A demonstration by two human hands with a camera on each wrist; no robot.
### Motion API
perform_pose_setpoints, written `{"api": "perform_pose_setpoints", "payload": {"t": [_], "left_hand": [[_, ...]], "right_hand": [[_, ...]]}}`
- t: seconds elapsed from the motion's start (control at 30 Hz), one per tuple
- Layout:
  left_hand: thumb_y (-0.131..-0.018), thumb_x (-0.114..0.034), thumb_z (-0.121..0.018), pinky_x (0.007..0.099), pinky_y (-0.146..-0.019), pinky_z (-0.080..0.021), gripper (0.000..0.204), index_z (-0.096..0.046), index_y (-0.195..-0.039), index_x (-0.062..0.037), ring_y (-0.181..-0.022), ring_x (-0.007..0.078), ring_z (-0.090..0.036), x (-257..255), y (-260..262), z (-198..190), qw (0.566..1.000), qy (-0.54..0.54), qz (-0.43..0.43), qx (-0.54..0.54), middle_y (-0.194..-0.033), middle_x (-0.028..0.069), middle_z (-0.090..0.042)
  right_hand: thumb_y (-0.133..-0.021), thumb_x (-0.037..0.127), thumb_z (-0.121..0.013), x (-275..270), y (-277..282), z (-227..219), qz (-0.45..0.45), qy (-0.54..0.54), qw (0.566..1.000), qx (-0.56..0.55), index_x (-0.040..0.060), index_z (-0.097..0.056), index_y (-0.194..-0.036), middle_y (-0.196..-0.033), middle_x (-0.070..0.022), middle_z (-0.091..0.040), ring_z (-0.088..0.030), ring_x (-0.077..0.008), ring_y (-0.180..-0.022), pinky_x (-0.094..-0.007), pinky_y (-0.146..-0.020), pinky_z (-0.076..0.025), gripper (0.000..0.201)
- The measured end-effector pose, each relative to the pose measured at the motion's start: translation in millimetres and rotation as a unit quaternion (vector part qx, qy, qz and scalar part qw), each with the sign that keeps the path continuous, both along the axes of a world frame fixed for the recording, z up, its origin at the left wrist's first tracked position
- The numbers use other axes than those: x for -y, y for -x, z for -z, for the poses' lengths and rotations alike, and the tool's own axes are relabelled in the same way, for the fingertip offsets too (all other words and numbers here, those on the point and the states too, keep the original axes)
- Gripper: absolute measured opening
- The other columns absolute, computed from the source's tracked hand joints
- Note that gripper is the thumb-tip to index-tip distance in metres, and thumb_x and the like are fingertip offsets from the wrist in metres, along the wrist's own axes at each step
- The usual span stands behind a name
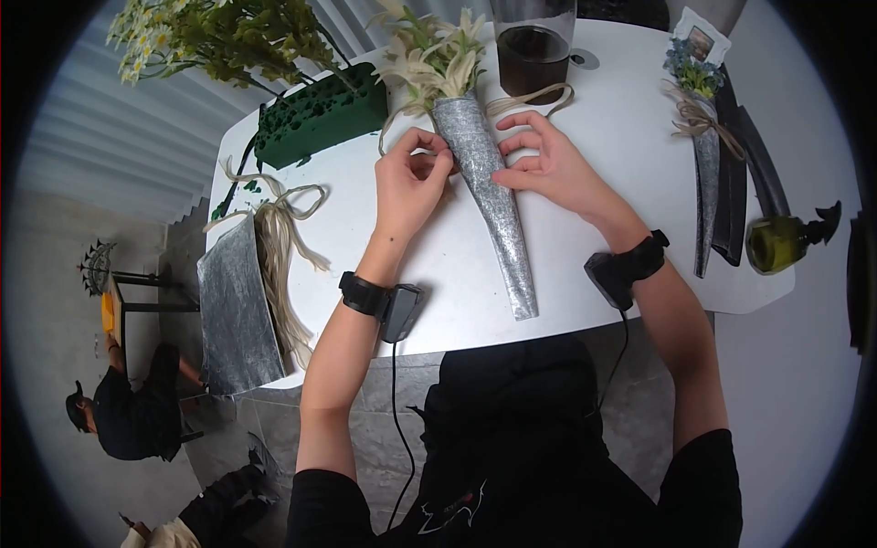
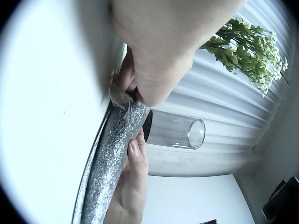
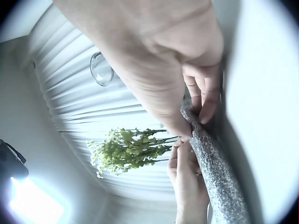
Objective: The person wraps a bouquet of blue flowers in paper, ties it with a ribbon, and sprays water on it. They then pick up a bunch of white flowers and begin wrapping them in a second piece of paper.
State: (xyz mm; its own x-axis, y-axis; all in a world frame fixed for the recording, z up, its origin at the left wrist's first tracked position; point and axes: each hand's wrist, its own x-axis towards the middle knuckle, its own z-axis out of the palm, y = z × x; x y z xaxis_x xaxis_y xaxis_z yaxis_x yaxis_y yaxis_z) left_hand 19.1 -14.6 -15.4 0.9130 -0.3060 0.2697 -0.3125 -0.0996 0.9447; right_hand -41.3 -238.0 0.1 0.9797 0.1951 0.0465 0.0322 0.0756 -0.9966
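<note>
A silver glittery cone wrap (image 1: pixel 489 187) lies on the white table with cream artificial lilies (image 1: pixel 443 59) at its wide end. At its left edge my left hand (image 1: pixel 411 178) has curled fingers, thumb and finger pinching the edge; frayed tan twine (image 2: pixel 117 93) shows at these fingertips in the left wrist view. From the other side my right hand (image 1: pixel 557 169) holds the wrap's right edge, thumb on top and fingers behind. Loose twine (image 1: pixel 539 96) runs out from near the lilies. Whatever lies under the wrap is hidden.
Behind stand a green foam block (image 1: pixel 320 119) with daisies and a glass vase (image 1: pixel 533 59) of dark liquid. Grey sheets (image 1: pixel 239 310) and twine bundles lie left. A tied bouquet (image 1: pixel 705 155) and a green spray bottle (image 1: pixel 776 245) lie right. People sit beyond the table.
</note>
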Motion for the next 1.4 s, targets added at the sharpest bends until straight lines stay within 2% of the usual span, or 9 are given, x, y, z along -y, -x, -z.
{"api": "perform_pose_setpoints", "payload": {"t": [0.13, 0.33, 0.4, 0.63, 0.93, 1.03, 1.13, 1.3, 1.4], "left_hand": [[-0.096, -0.002, -0.062, 0.0264, -0.077, -0.059, 0.010, -0.057, -0.104, 0.0023, -0.088, 0.0147, -0.072, -1.0, 1.1, -1.3, 1.000, -0.013, 0.020, -0.019, -0.096, 0.0069, -0.067], [-0.095, -0.005, -0.063, 0.0249, -0.074, -0.057, 0.013, -0.057, -0.104, 0.0016, -0.081, 0.0115, -0.069, -3.0, -8.3, 9.5, 0.993, 0.074, 0.045, -0.077, -0.093, 0.0064, -0.068], [-0.096, -0.007, -0.064, 0.0241, -0.071, -0.055, 0.013, -0.057, -0.105, -0.0004, -0.079, 0.0109, -0.068, -3.0, -6.6, 4.0, 0.988, 0.086, 0.049, -0.122, -0.091, 0.0058, -0.068], [-0.095, -0.010, -0.068, 0.0234, -0.068, -0.051, 0.020, -0.056, -0.109, -0.0024, -0.079, 0.0107, -0.067, -9.1, -11.3, -1.8, 0.986, 0.091, 0.057, -0.128, -0.091, 0.0046, -0.069], [-0.093, -0.014, -0.073, 0.0241, -0.078, -0.052, 0.054, -0.043, -0.135, 0.0001, -0.088, 0.0109, -0.066, -10.5, -5.6, -12.4, 0.967, 0.129, 0.089, -0.199, -0.099, 0.0069, -0.070], [-0.095, -0.019, -0.071, 0.0208, -0.077, -0.050, 0.060, -0.037, -0.142, -0.0044, -0.085, 0.0062, -0.062, -9.6, -2.3, -15.3, 0.974, 0.091, 0.087, -0.190, -0.106, 0.0038, -0.068], [-0.092, -0.018, -0.074, 0.0261, -0.084, -0.053, 0.074, -0.026, -0.146, -0.0028, -0.094, 0.0128, -0.066, -12.7, -5.0, -15.1, 0.966, 0.101, 0.100, -0.214, -0.101, 0.0075, -0.070], [-0.092, -0.013, -0.069, 0.0355, -0.097, -0.054, 0.078, -0.017, -0.149, -0.0046, -0.108, 0.0218, -0.065, -10.6, -1.1, -17.6, 0.919, 0.233, 0.129, -0.292, -0.126, 0.0177, -0.059], [-0.093, -0.012, -0.067, 0.0394, -0.101, -0.053, 0.079, -0.014, -0.150, -0.0049, -0.114, 0.0261, -0.063, -8.3, 2.4, -18.1, 0.916, 0.228, 0.147, -0.296, -0.134, 0.0208, -0.053]], "right_hand": [[-0.083, 0.006, -0.081, 1.4, -2.2, 2.8, -0.004, -0.017, 1.000, -0.003, 0.0043, -0.045, -0.135, -0.115, -0.0100, -0.061, -0.068, -0.0158, -0.097, -0.0275, -0.085, -0.053, 0.062], [-0.088, -0.003, -0.073, 2.6, -4.2, 4.0, -0.019, -0.030, 0.999, 0.004, 0.0024, -0.043, -0.137, -0.116, -0.0108, -0.061, -0.068, -0.0151, -0.100, -0.0261, -0.091, -0.054, 0.058], [-0.085, 0.006, -0.079, 3.0, -3.9, 3.9, -0.019, -0.047, 0.999, 0.003, 0.0035, -0.046, -0.134, -0.117, -0.0107, -0.060, -0.068, -0.0162, -0.099, -0.0269, -0.089, -0.052, 0.059], [-0.086, 0.006, -0.079, 2.0, -4.0, 1.4, -0.036, -0.059, 0.998, 0.012, 0.0029, -0.048, -0.133, -0.117, -0.0102, -0.060, -0.068, -0.0151, -0.101, -0.0271, -0.092, -0.051, 0.056], [-0.088, 0.005, -0.076, 0.4, 0.0, -8.0, -0.049, -0.044, 0.997, 0.025, 0.0014, -0.053, -0.128, -0.119, -0.0094, -0.060, -0.068, -0.0158, -0.104, -0.0273, -0.094, -0.052, 0.047], [-0.089, 0.006, -0.075, -0.1, 0.2, -8.7, -0.070, -0.051, 0.995, 0.041, 0.0004, -0.055, -0.125, -0.121, -0.0096, -0.060, -0.067, -0.0164, -0.106, -0.0284, -0.095, -0.053, 0.041], [-0.091, 0.007, -0.073, 0.3, -0.3, -8.1, -0.084, -0.040, 0.995, 0.040, -0.0005, -0.057, -0.124, -0.123, -0.0102, -0.060, -0.067, -0.0166, -0.108, -0.0288, -0.097, -0.052, 0.038], [-0.094, 0.014, -0.071, 0.7, -3.4, -1.2, -0.051, -0.025, 0.998, 0.031, -0.0010, -0.055, -0.128, -0.133, -0.0129, -0.058, -0.063, -0.0182, -0.116, -0.0296, -0.101, -0.049, 0.041], [-0.096, 0.019, -0.070, -4.3, -1.4, -2.0, -0.010, -0.029, 0.999, 0.040, 0.0001, -0.048, -0.137, -0.135, -0.0144, -0.056, -0.061, -0.0192, -0.118, -0.0310, -0.101, -0.049, 0.051]]}}
